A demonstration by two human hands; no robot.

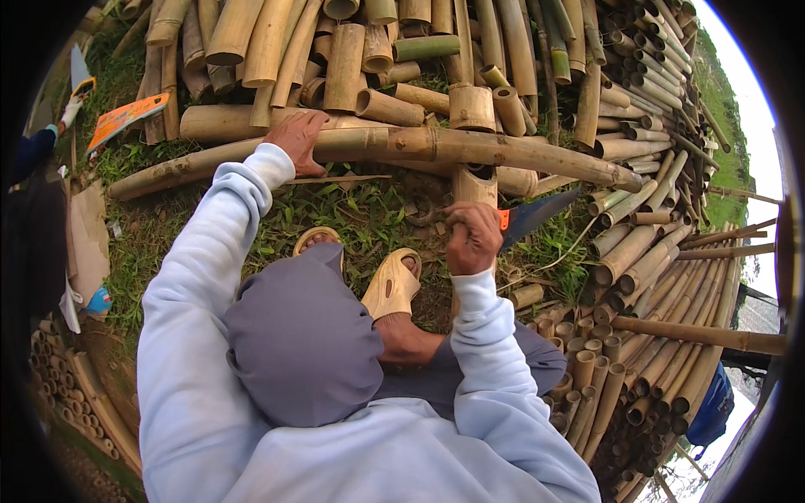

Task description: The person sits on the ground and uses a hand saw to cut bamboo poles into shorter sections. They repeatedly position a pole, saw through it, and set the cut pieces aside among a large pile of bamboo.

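Note:
A long, slightly curved bamboo pole (520, 152) lies crosswise in front of me. My left hand (298, 144) grips it on its left part, with the thumb on the near side. Below the pole's right half, my right hand (474, 237) is closed in a fist around the handle of a hand saw. Only a bit of orange handle shows beside the fist; the dark saw blade (541, 218) points right, beneath the pole and apart from it. An upright-lying bamboo piece with a cut-out opening (475, 186) passes under the pole, next to my right hand.
Stacked cut bamboo (344, 67) fills the far side, and more bamboo (646, 285) is piled at the right. An orange flat saw-shaped sleeve (126, 119) lies at the far left. Beyond it, another person's gloved hand (72, 111) holds a saw (80, 71). My sandalled feet rest on grass.

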